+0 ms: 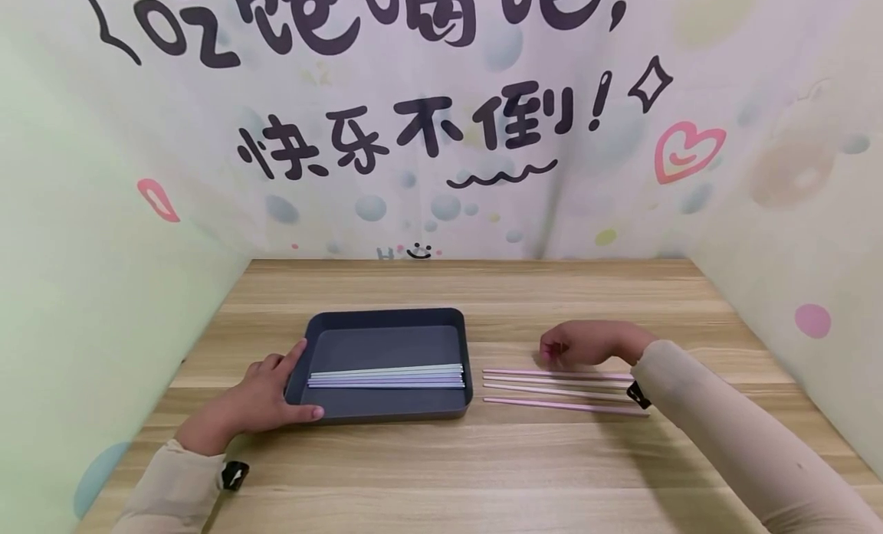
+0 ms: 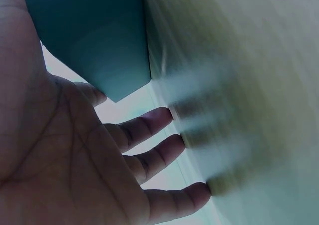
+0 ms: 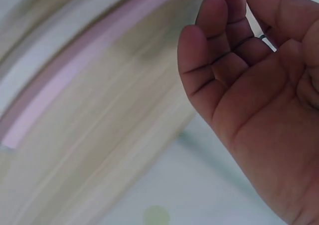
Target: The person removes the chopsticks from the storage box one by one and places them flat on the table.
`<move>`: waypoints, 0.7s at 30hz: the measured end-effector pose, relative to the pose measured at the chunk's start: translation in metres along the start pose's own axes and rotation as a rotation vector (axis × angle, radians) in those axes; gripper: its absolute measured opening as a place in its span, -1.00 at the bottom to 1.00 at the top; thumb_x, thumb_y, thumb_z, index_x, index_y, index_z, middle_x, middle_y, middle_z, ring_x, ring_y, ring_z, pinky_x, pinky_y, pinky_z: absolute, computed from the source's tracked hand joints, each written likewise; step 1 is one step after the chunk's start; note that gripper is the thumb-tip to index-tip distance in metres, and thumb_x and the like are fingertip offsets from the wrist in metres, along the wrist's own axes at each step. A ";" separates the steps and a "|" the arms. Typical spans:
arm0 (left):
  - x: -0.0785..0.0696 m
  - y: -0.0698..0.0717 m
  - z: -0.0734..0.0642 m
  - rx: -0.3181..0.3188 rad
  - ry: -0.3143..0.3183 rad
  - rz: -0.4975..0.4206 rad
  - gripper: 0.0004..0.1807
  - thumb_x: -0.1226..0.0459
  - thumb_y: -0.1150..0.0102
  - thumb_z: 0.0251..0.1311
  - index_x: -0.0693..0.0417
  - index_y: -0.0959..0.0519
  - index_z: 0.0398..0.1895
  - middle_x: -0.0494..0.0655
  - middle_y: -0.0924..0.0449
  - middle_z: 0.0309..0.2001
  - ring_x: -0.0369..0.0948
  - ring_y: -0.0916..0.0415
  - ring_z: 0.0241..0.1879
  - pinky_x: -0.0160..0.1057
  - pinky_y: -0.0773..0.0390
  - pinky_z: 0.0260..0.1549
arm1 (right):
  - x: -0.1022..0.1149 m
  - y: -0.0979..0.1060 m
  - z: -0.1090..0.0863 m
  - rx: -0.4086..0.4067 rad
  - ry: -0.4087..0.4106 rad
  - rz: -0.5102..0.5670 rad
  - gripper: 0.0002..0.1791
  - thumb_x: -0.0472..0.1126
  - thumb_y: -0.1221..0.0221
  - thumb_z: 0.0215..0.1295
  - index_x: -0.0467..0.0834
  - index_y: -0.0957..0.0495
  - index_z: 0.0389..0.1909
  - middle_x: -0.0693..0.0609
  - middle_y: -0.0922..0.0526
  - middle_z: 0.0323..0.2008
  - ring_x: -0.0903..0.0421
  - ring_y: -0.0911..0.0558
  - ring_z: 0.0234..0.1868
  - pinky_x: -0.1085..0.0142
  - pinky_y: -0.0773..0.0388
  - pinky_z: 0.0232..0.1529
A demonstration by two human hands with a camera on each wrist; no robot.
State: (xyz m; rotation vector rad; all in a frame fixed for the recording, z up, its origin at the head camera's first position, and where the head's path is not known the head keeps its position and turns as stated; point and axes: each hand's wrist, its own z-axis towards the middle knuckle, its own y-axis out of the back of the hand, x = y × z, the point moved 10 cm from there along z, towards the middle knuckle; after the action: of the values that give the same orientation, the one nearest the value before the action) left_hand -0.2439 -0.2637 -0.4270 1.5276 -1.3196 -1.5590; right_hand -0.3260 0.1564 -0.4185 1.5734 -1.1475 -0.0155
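My left hand rests on the near left corner of a dark blue-grey rectangular tray, thumb along the front rim and index finger on the left rim. In the left wrist view, the other fingertips touch the table beside the tray wall. Inside the tray lie several pale blue and lilac chopsticks, side by side. Over the table to the right, my right hand hovers just behind several pink and cream chopsticks. Its fingers are loosely bent, with nothing visible held.
The wooden table carries the tray at centre left and the loose chopsticks to its right. A white printed cloth with dark lettering hangs behind the table. Pale walls stand at both sides.
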 end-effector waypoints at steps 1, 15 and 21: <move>0.000 0.000 0.000 0.001 0.001 0.001 0.35 -0.31 -0.38 -0.06 0.28 0.11 0.56 0.52 -0.23 0.21 0.46 -0.19 0.16 0.30 -0.38 -0.01 | 0.002 0.001 0.001 0.000 -0.002 -0.004 -0.66 -0.60 0.05 0.07 -0.16 -0.53 -0.32 0.11 -0.47 -0.43 0.18 -0.42 -0.37 0.29 -0.38 -0.29; -0.002 0.001 -0.001 0.014 0.015 0.001 0.36 -0.32 -0.37 -0.06 0.28 0.11 0.56 0.54 -0.21 0.22 0.47 -0.18 0.16 0.32 -0.36 0.01 | 0.030 0.012 0.017 0.030 0.042 -0.054 -0.77 -0.53 0.01 0.25 -0.23 -0.54 -0.21 0.12 -0.45 -0.44 0.21 -0.40 -0.39 0.30 -0.37 -0.29; -0.002 0.002 -0.001 0.008 0.011 0.008 0.36 -0.32 -0.37 -0.06 0.28 0.11 0.56 0.53 -0.23 0.21 0.47 -0.18 0.16 0.31 -0.37 0.00 | 0.045 0.015 0.026 0.034 0.045 -0.120 -0.82 -0.47 -0.02 0.33 -0.21 -0.55 -0.20 0.11 -0.44 -0.44 0.20 -0.39 -0.40 0.29 -0.37 -0.30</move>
State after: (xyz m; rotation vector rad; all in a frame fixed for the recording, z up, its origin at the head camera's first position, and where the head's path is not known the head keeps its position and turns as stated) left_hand -0.2430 -0.2628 -0.4248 1.5317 -1.3262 -1.5401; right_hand -0.3263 0.1087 -0.3927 1.6634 -1.0217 -0.0399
